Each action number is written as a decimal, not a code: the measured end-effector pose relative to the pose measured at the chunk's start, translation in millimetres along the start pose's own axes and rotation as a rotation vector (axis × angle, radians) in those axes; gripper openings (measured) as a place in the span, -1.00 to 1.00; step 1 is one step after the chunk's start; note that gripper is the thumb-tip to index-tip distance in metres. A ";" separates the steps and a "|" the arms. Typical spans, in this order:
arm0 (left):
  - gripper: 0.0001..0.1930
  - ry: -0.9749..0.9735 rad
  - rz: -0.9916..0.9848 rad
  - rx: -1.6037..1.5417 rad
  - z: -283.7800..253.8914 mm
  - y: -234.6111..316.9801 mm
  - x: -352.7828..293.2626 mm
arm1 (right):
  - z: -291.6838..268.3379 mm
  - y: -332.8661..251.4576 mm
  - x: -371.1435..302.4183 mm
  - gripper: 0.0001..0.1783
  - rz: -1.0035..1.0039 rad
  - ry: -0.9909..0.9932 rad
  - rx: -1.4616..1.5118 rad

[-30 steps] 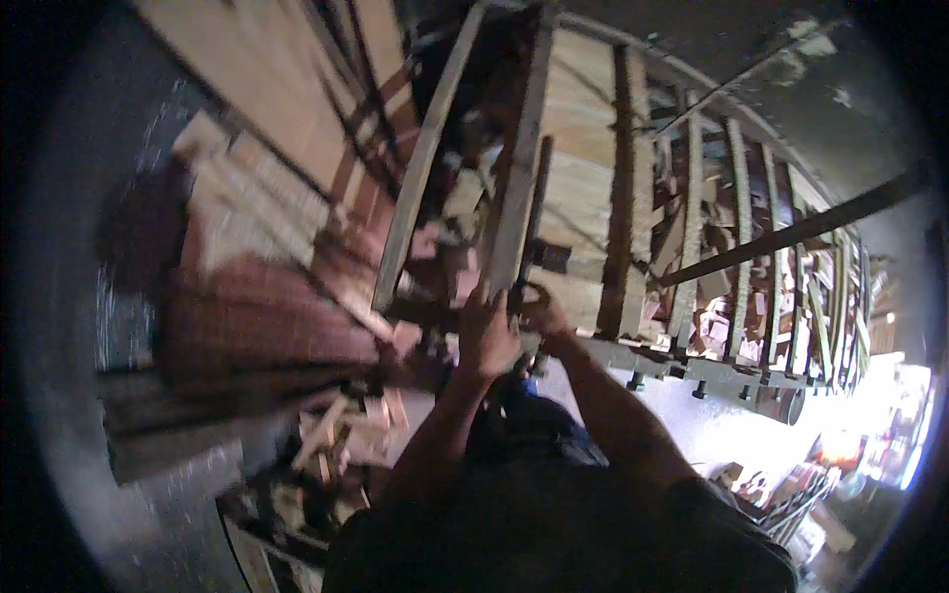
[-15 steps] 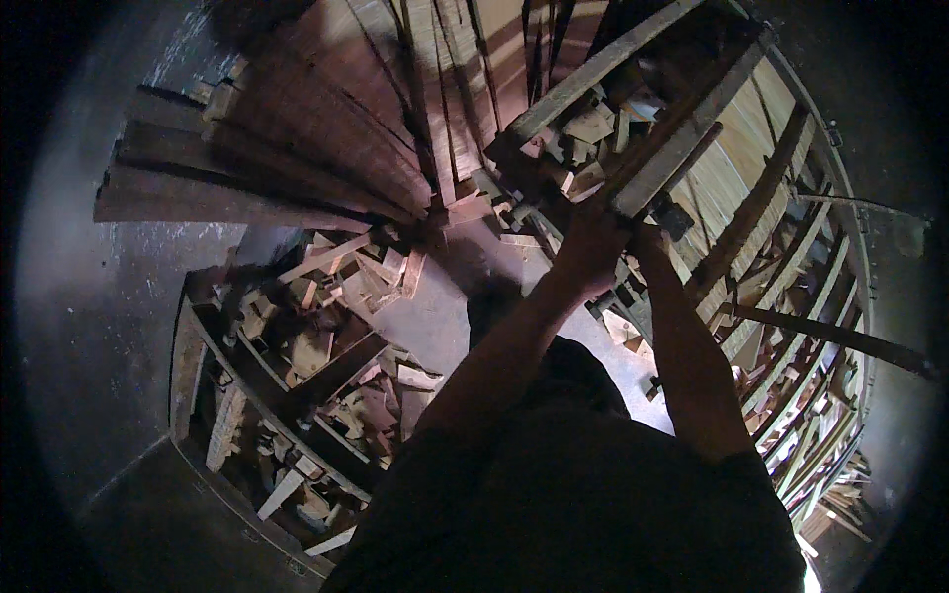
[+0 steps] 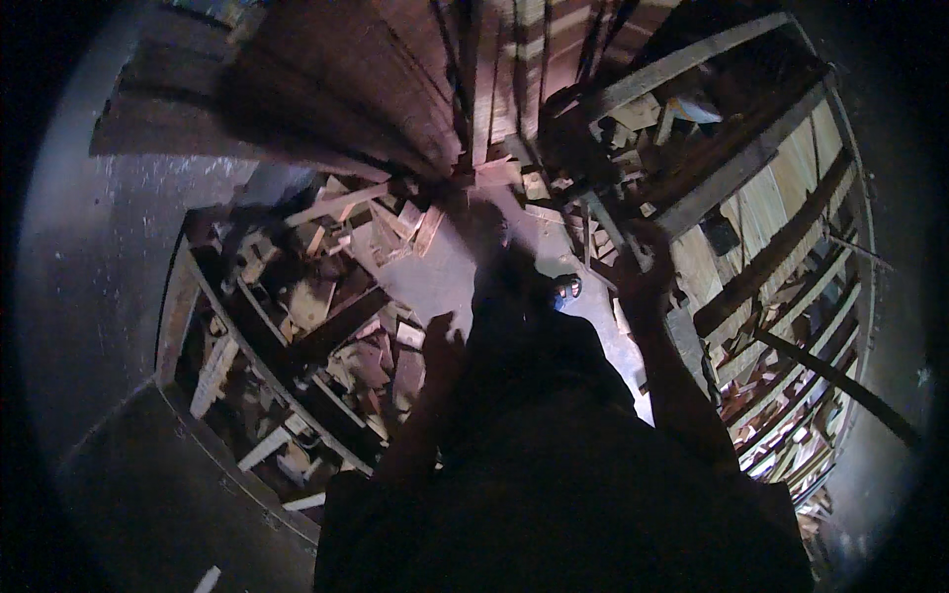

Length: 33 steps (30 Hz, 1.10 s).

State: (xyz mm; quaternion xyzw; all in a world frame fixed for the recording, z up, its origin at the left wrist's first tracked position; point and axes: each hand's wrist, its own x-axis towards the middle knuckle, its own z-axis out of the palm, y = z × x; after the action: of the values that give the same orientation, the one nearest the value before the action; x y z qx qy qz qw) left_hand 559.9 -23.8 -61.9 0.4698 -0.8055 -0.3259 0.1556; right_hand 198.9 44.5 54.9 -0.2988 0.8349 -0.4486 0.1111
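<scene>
Where the left hand (image 3: 443, 341) hangs: beside the dark trousers, fingers parted and loosely bent, near the scrap wood (image 3: 311, 306) heaped in the framed crate (image 3: 267, 381).
Right hand (image 3: 645, 267): at the near end of a grey beam (image 3: 743, 160), in deep shadow; whether the fingers grip anything cannot be told.
Narrow strip (image 3: 605, 219): slanting down to the right hand, just beyond it.
Slatted rack (image 3: 776, 242): on the person's right, the grey beam along it.
Reddish boards (image 3: 346, 79): fanned out ahead, above the pale floor (image 3: 425, 282).
</scene>
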 end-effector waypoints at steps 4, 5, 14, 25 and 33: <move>-0.66 -0.054 -0.381 0.025 -49.7 -42.7 -34.2 | 50.0 -48.0 -29.7 -0.69 0.018 -0.547 0.082; -0.65 -0.114 -0.339 0.098 -35.8 -82.8 -58.0 | 57.0 -52.3 -37.3 -0.69 0.040 -0.642 0.087; -0.52 -0.310 -0.602 -0.417 24.2 -88.4 29.0 | 105.5 32.5 -62.9 -0.46 0.338 -0.815 -0.074; -0.54 -0.190 -0.965 -0.362 26.7 -122.1 -10.1 | 326.5 289.1 -32.6 -0.68 0.135 -1.046 -0.141; -0.34 -0.358 -1.093 -0.058 76.8 -141.7 -47.3 | 459.1 273.7 11.5 -0.65 0.341 -1.233 -0.494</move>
State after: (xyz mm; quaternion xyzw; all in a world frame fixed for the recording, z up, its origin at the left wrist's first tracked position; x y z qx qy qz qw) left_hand 634.1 -3.2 -211.2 0.7509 -0.4504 -0.4552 -0.1614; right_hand 288.6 -161.3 -430.4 -0.3807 0.7323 0.0310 0.5638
